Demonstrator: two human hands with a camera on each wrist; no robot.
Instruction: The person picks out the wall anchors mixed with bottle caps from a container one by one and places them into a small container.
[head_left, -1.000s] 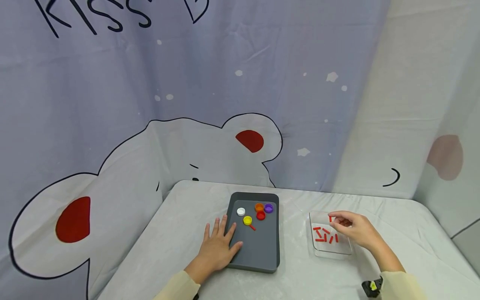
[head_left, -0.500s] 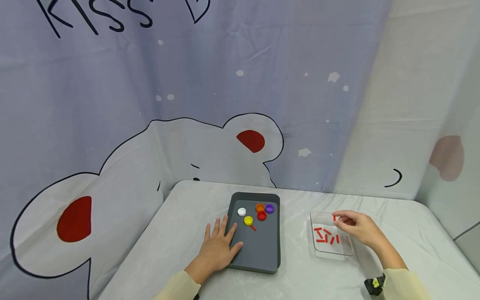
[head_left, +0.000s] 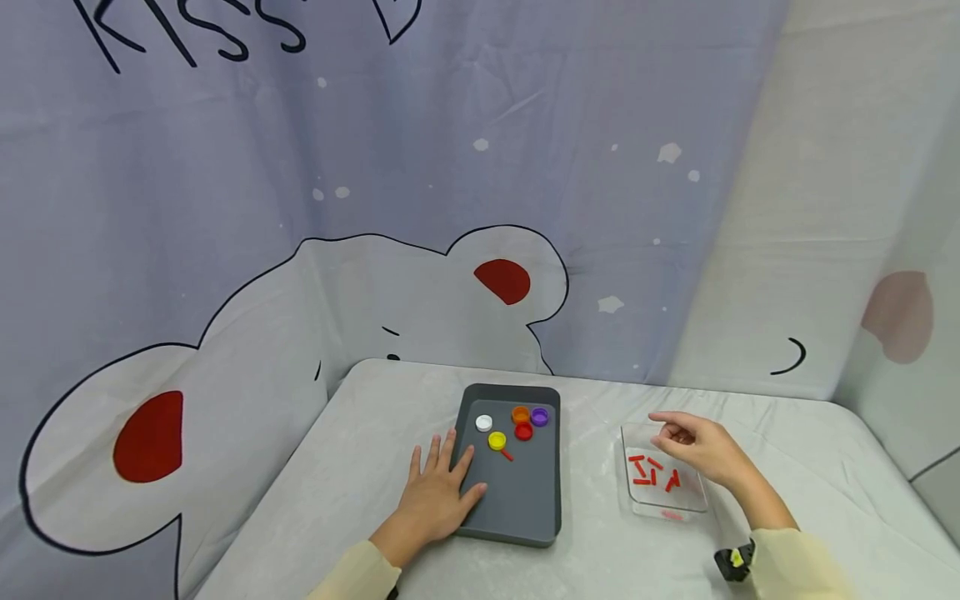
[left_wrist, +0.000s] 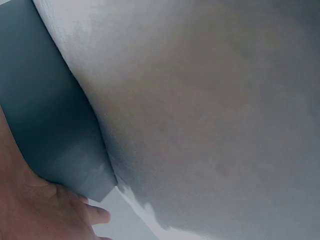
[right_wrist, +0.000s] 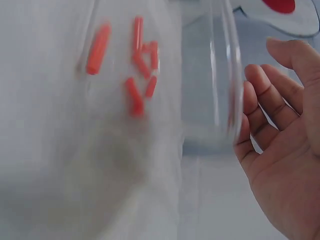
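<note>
My right hand point(head_left: 705, 450) hovers over the right side of a clear plastic box point(head_left: 626, 442), fingers loosely bent, with nothing between them. The right wrist view shows this hand point(right_wrist: 285, 120) beside the box wall point(right_wrist: 232, 70). Several short red sticks point(head_left: 642, 482) lie scattered in the box. My left hand point(head_left: 431, 500) rests spread out on the left rim of a grey tray point(head_left: 517, 500). From the left wrist, the tray point(left_wrist: 55, 110) is seen with the palm point(left_wrist: 45, 210) against it. One red stick point(head_left: 507, 456) lies on the tray.
Small round caps sit in the tray's far half: white point(head_left: 483, 423), yellow point(head_left: 497, 441), orange point(head_left: 521, 414), purple point(head_left: 539, 417) and red point(head_left: 523, 431). The yellow cap is close to the lone stick. A white cloth point(head_left: 585, 533) covers the table; a printed curtain point(head_left: 420, 167) hangs behind.
My right hand has let go of the red stick it pinched and shifted slightly left. Another stick now appears at the box's right side. My left hand stays put.
</note>
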